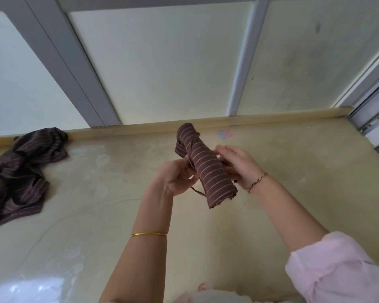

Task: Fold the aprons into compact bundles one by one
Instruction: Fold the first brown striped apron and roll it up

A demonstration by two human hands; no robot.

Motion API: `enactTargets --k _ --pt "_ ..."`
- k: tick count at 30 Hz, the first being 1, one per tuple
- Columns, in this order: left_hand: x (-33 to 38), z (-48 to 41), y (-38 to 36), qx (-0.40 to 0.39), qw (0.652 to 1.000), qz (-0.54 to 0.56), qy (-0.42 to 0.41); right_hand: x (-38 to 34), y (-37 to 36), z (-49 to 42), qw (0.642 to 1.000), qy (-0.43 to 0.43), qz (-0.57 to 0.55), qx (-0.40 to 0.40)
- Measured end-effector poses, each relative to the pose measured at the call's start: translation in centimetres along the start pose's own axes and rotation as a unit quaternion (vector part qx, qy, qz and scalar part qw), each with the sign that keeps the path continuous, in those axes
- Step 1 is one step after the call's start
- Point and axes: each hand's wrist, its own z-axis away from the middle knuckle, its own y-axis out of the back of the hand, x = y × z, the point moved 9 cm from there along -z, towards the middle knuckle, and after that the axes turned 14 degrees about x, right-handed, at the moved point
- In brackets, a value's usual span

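A brown apron with thin pale stripes is rolled into a tight bundle (206, 169) and held in the air above the beige floor (118, 215). My left hand (175, 178) grips the bundle's left side, and a thin strap hangs in a loop below the fingers. My right hand (236, 165) holds the bundle from the right, fingers curled round behind it. A strap crosses the upper end of the roll. More dark striped aprons (20, 171) lie crumpled in a heap on the floor at the far left.
A wall of pale panels with grey frames (79, 68) rises behind a beige skirting (271, 117). A small pink and blue patch (224, 134) lies on the floor near the skirting. A sliding door frame (372, 110) stands at the right.
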Motion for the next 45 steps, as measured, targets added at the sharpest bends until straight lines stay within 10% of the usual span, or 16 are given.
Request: enactTargets --k 7,18,25,32,40,45 --pt "0.9 0.1 0.9 0.114 0.976 -0.145 -0.120 -1.6 -1.2 2.0 0.973 0.077 0.214 0.039" --pt "2.0 2.8 0.8 0.123 0.659 -0.695 -0.261 -0.9 0.7 0.5 0.825 0.191 0.492 0.201" --pt "1.4 4.8 -1.3 0.021 0.786 -0.543 -0.296 4.9 -2.2 1.3 0.774 0.178 0.596 0.120" --pt "-1.7 1.8 1.2 0.065 0.911 -0.350 -0.208 8.0 -2.4 1.6 0.914 0.080 0.391 -0.073" --pt "-3.8 0.0 -0.1 0.056 0.740 -0.598 -0.303 7.2 -0.3 1.7 0.931 0.125 0.342 0.008" --pt "-4.4 -0.1 0.1 0.075 0.745 -0.561 -0.353 5.7 -1.8 1.7 0.921 0.183 0.343 -0.022"
